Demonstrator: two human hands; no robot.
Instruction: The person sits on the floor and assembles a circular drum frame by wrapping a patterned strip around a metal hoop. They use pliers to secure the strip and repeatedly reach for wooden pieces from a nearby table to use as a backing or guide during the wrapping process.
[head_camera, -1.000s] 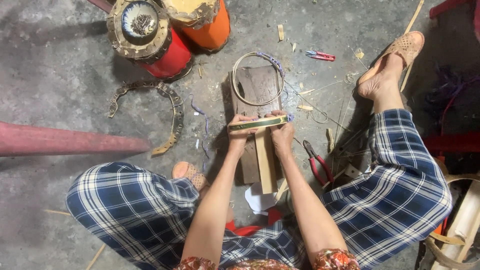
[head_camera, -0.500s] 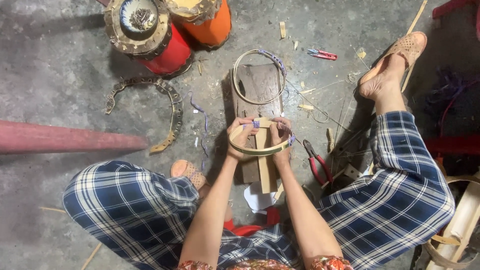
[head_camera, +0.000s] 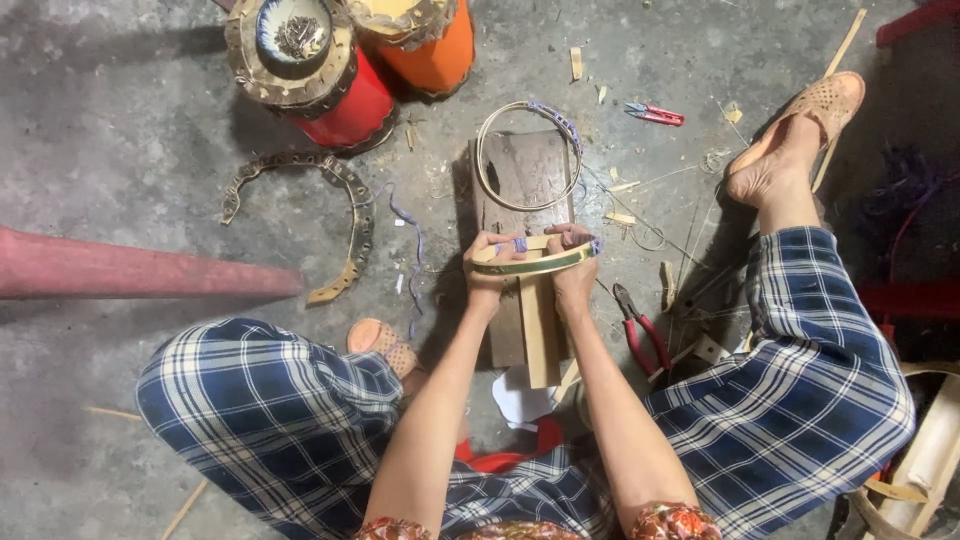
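The bamboo hoop (head_camera: 535, 262) sits between my two hands, and it has tipped since half a second ago: then I saw its open ring almost face on, now it is turned nearly edge-on, so it reads as a flat greenish band with a pale strip behind it. My left hand (head_camera: 492, 268) is closed around its left end, thumb on top, with a bit of purple tape by the fingers. My right hand (head_camera: 572, 262) clamps the right end the same way, fingers curled over the rim (a scrap of purple shows there too). Both hands have hardly shifted; only the hoop has rolled.

The hoop hangs just above a pale wooden stick (head_camera: 540, 330) that lies along a dark wooden board (head_camera: 525, 170) on the concrete floor (head_camera: 120, 150). A second, thinner ring (head_camera: 530, 155) lies flat on the far end of that board, well apart from my hands. Red-handled pliers (head_camera: 640, 340) lie just right of the board, beside my right forearm. Further off stand a red drum (head_camera: 320, 70) and an orange drum (head_camera: 420, 40), with a curved studded strip (head_camera: 340, 200) on the floor beneath them.
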